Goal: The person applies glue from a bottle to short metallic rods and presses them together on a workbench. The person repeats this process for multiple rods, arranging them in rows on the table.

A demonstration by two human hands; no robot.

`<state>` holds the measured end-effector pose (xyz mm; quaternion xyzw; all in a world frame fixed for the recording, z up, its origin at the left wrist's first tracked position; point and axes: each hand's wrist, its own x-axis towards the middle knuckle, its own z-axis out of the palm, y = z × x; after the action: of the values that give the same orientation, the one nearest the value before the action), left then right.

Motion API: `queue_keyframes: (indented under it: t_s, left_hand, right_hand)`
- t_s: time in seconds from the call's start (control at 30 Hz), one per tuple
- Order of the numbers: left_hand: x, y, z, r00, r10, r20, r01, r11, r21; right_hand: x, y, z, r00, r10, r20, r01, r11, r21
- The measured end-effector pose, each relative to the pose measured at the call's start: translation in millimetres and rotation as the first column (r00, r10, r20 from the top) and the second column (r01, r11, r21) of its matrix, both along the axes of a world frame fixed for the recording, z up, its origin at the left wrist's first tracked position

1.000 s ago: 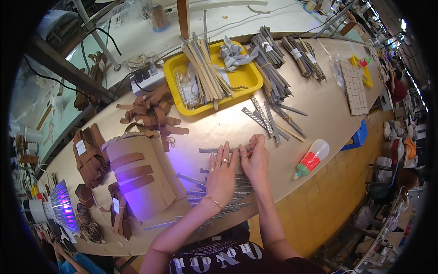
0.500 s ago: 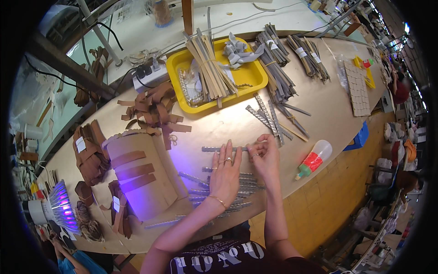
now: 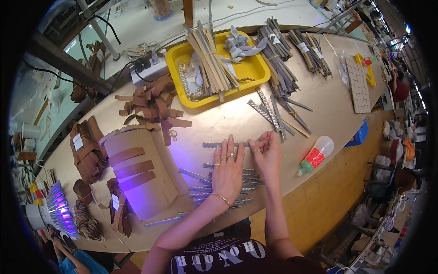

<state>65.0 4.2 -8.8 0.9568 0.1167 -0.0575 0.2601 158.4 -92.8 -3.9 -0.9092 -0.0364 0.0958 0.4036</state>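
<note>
A grey braided strip [image 3: 211, 144] lies crosswise on the table. My left hand [image 3: 229, 171] rests flat over it with the fingers stretched out, pressing its middle. At the strip's right end, the thumb and fingertips of my right hand [image 3: 268, 153] are pinched together on it; the tip itself is mostly hidden. Several more grey braided strips [image 3: 200, 188] lie loosely under and around my left wrist. Beyond my right hand is a small group of braided and flat strips [image 3: 264, 112].
A yellow tray [image 3: 200, 101] holds beige and grey strips. Brown strips [image 3: 153, 102] are heaped at the left, by a curved cardboard form [image 3: 150, 201]. A glue bottle [image 3: 315, 156] lies near the right edge. A lit purple lamp [image 3: 61, 210] stands far left; another person's arm [image 3: 64, 251] shows below it.
The view has shifted slightly. Both hands keep nearly the same place on the strip, the right fingers still pinching its end.
</note>
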Motion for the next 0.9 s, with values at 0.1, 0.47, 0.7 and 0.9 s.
queue_keyframes:
  t_s: [0.1,0.47,0.7,0.9]
  left_hand:
    - [0,-1,-2,1.0,-0.005,0.006,0.005,1.0,0.027]
    - [0,0,-1,0.999,-0.02,-0.033,0.021,0.999,0.031]
    - [0,-1,-4,0.999,-0.03,-0.021,0.031,0.997,0.064]
    - [-1,1,-5,0.999,-0.042,0.007,0.042,0.997,0.062]
  right_hand:
    - [-1,-2,-3,0.997,-0.008,0.071,0.011,0.999,-0.052]
    - [6,-16,1,0.998,-0.01,-0.065,0.018,0.991,0.129]
    - [-17,-20,1,0.945,0.263,0.195,-0.246,0.963,-0.107]
    - [-29,-21,-3,0.811,0.45,0.374,-0.276,0.858,-0.433]
